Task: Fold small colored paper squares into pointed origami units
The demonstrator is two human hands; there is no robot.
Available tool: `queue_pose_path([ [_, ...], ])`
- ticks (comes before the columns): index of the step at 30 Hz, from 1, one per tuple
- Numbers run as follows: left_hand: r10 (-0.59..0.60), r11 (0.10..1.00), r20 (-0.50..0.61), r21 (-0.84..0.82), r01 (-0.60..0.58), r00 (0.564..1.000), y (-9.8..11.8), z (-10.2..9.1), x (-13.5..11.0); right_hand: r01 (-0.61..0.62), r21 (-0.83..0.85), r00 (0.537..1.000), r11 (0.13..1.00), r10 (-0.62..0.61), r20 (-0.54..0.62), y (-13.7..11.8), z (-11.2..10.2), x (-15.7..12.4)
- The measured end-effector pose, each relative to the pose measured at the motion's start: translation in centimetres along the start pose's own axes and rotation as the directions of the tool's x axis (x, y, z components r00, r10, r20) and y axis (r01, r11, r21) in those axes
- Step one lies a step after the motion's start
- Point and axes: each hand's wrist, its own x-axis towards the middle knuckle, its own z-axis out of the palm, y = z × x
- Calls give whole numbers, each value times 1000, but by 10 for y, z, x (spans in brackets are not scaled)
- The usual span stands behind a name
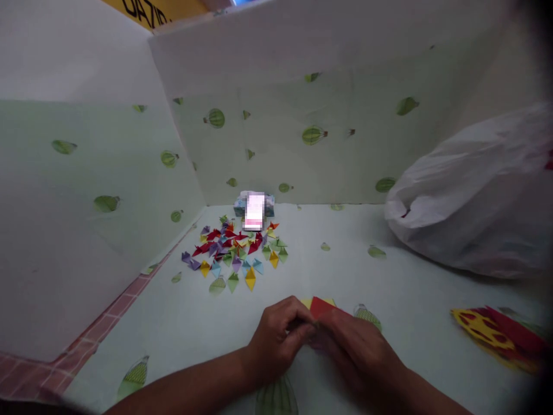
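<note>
My left hand (280,334) is closed in a pinch, its fingertips meeting those of my right hand (363,346) low in the middle of the view. Whatever small thing lies between the fingertips is hidden. My right hand is bent over, its fingers pressed together and slightly blurred. Just beyond its knuckles shows a red sheet of paper (322,306), partly covered by that hand. A yellow paper edge (306,302) peeks out beside the red one. Farther off, left of centre, lies a spread of small folded paper pieces (233,281) in red, purple, green, blue and yellow.
Behind the folded pieces a phone (254,210) leans on a patterned box (270,206). At right rests a large white plastic bag (470,202); nearer are red and yellow paper cut-outs (488,334). White panels (276,167) with balloon prints enclose the back and left of the surface.
</note>
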Motion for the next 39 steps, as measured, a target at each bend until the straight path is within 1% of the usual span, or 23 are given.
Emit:
queue_pose_path([
  [2,6,1000,4,8,-6,1000,-1,0,0,7,-7,1000,1000,-7,-3,0,1,0],
  [6,-20,1000,10,-2,20,1000,0,0,-1,-4,-24,1000,1000,4,-4,-2,-2,3],
  [11,-74,996,11,-55,74,997,-1,0,0,-3,-41,1000,999,4,9,-4,-7,7],
  [13,-119,986,25,-115,121,993,-2,1,0,-1,-51,1000,999,2,19,-3,-7,8],
  [15,-191,957,55,-210,198,980,-1,2,0,1,-62,1000,998,-2,-17,-2,-6,9],
  [17,-272,916,71,-286,281,960,1,3,0,28,-56,1000,998,-28,8,-2,-7,10],
  [19,-327,884,48,-338,324,944,5,3,0,-37,-12,999,999,37,26,-2,-9,11],
  [20,-346,868,45,-363,338,937,6,3,1,-97,25,995,995,96,22,-3,-11,12],
  [22,-377,842,55,-397,366,925,9,2,3,-238,124,971,963,235,37,-3,-14,14],
  [23,-389,833,58,-405,377,920,9,2,4,-283,172,959,944,276,61,-2,-15,15],
  [25,-410,816,47,-428,389,911,8,2,5,-314,217,949,924,301,90,-1,-17,16],
  [26,-418,807,42,-442,392,908,7,2,5,-306,221,951,926,288,107,0,-17,16],
  [28,-426,790,38,-472,392,904,4,2,4,-243,189,968,951,227,104,1,-17,15],
  [32,-416,787,59,-477,391,908,0,2,3,-103,76,994,992,99,52,0,-15,14],
  [36,-415,791,68,-466,397,907,0,1,4,-74,46,997,996,73,29,-1,-15,14],
  [39,-416,775,87,-487,403,905,1,1,4,-75,62,996,995,73,44,-1,-15,14],
])
